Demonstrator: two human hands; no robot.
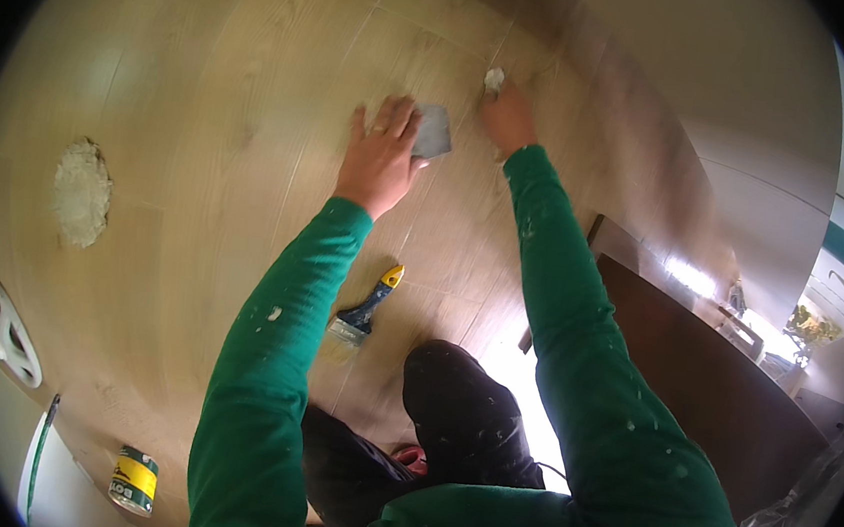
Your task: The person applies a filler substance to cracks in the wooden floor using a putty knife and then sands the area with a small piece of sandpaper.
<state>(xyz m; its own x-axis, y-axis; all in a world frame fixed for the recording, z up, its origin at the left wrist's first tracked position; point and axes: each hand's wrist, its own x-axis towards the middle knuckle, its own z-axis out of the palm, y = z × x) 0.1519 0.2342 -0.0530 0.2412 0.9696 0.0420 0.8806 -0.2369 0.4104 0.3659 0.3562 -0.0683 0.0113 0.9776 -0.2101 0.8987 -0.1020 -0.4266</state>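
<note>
My left hand (379,159) lies with its fingers spread on the wood-look floor (231,146). Beside its index finger and thumb is a flat grey piece (433,132) with straight edges, partly covered by the hand. Whether it is a sheet or a scraper blade I cannot tell. Farther to the right, my right hand (508,120) is closed on a small whitish wad (494,79), which pokes out past the fingertips against the floor. A paintbrush (368,304) with a dark and yellow handle lies between my forearms, bristles toward me.
A rough whitish patch (83,192) marks the floor at left. Near the lower left are a white slotted oval object (12,331) and a green-and-yellow can (133,480). A dark brown panel (703,378) stands by my right arm. Pale wall or cabinet panels (757,102) bound the right side.
</note>
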